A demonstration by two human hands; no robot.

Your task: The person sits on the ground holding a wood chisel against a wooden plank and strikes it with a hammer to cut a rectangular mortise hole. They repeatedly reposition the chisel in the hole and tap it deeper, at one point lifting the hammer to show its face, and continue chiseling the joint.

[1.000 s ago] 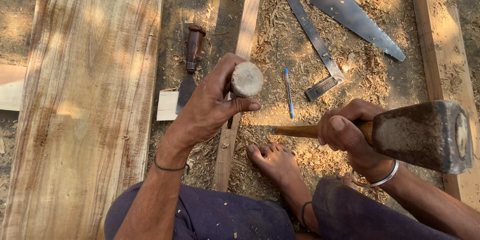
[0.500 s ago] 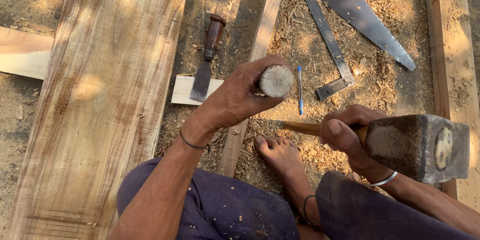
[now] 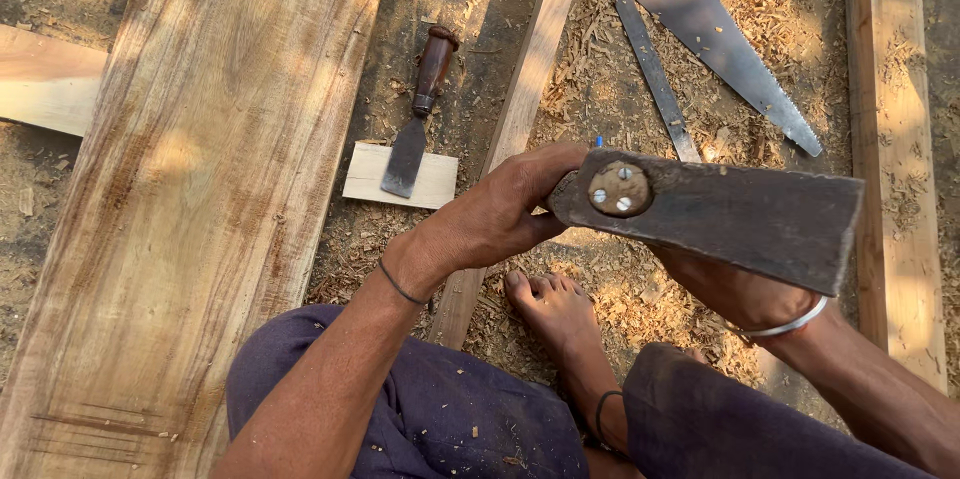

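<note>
Wide plank [image 3: 200, 199] at left; chisel [image 3: 418, 119] resting on small wood block [image 3: 440, 182]; handsaw [image 3: 725, 49], square [image 3: 655, 74] lying in sawdust [image 3: 610, 289].

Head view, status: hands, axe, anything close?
Left hand gripping at the axe head, near its pegged eye. Right hand mostly hidden beneath the blade; grip unclear. Bare foot directly below; chisel off to the left.

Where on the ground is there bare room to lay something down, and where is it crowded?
Bare patches: the wide plank top, and the dirt strip between it and the narrow batten, above the chisel. Crowded: right of the batten, where the saw, flat blade, shavings, the foot and both hands with the axe head sit.
</note>
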